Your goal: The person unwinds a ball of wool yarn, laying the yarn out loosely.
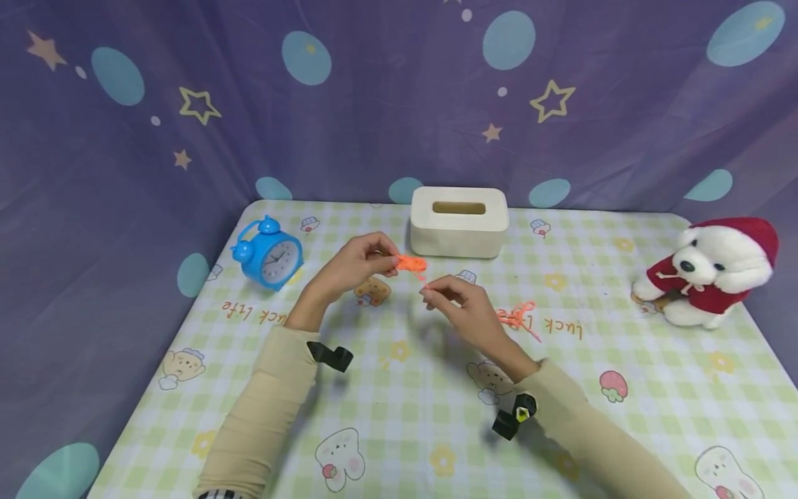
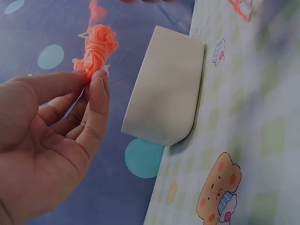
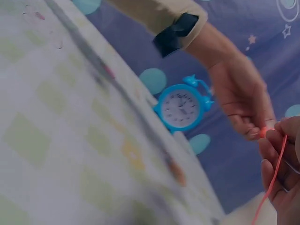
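– where's the yarn?
– my left hand (image 1: pixel 352 269) pinches the orange bundle (image 1: pixel 411 263) above the table's (image 1: pixel 661 388) far edge; my right hand (image 1: pixel 464 307) pinches its loose strand (image 3: pixel 271 186).
– finished?
– no, i'd say strand remains loose.

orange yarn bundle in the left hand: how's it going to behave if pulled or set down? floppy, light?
Probably soft and floppy: the orange yarn bundle bunches loosely where the left hand pinches it. Likely very light, since thumb and fingertip alone hold it up. The strand running to the right hand suggests it may unwind rather than move as one piece.
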Tool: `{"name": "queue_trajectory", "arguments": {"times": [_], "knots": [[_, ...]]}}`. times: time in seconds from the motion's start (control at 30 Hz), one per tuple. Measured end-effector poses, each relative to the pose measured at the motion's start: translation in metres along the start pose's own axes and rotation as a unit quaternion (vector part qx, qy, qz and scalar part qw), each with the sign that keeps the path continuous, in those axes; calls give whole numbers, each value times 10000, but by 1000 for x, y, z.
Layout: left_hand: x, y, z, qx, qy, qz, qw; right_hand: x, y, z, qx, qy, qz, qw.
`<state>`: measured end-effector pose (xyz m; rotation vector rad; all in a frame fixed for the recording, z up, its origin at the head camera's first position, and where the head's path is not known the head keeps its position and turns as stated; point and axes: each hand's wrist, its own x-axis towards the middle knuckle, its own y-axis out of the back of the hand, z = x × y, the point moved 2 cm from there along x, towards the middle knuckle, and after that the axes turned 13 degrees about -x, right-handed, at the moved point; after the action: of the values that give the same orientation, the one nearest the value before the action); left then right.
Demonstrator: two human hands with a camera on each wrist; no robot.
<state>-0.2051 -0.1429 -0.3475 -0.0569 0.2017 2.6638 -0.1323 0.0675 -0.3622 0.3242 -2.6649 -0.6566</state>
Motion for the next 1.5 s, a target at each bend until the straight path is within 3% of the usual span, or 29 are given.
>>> {"name": "queue_trajectory", "arguments": {"times": [0.1,0.2,0.37,0.6,0.83,1.13,1.5], "knots": [[0,2,-1,-13,23,31,10000,1,12,-1,340,42,309,9989],[0,2,-1,-18,63,38,10000,3,25,13,609,62,670,9959],[-1,3,-1,-94,91,55,9999,5,46,40,573,-122,1229,9907],[-3,5,-1,-86,143,118,9998,-3,71,55,450,-212,1788,9826],[-4,5,-1,-103,157,111,9998,-11,90,65,598,-359,2306,9705],[-4,6,-1,-86,147,70,9998,-24,111,74,1147,-223,2817,9524],[-3,8,-2,-154,174,32,9997,-37,138,83,1418,-168,3419,9288]]}}
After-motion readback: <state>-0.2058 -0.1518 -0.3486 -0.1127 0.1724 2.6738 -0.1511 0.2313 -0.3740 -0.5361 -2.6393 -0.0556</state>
